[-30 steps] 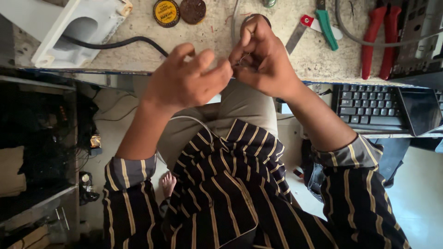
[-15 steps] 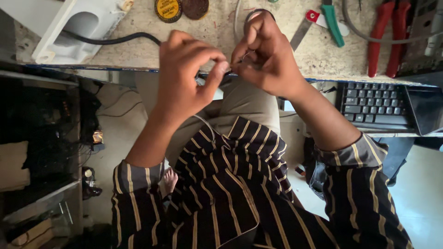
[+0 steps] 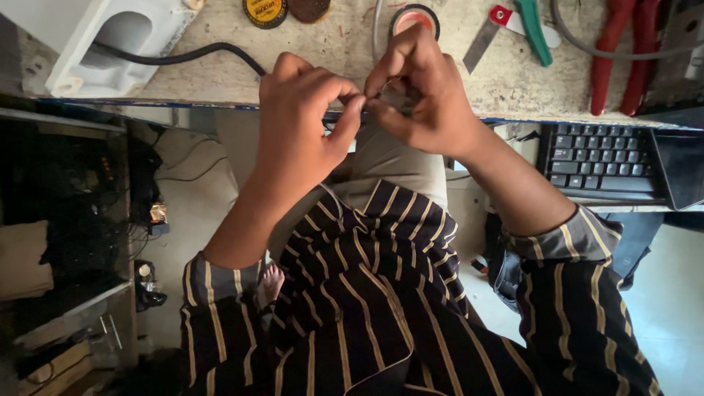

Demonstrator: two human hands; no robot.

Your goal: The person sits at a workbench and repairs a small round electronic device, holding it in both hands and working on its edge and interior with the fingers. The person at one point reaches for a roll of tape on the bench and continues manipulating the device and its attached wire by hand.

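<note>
Both the left hand (image 3: 304, 121) and right hand (image 3: 425, 95) pinch a small, mostly hidden dark part (image 3: 369, 99) between meeting fingertips, above the speckled stone bench edge (image 3: 469, 95).

Round tin (image 3: 265, 10) with yellow-and-black label at the bench's far edge, plain brown round lid (image 3: 309, 9) just beside it; dark screen (image 3: 680, 176) right of the keyboard (image 3: 598, 158).
</note>
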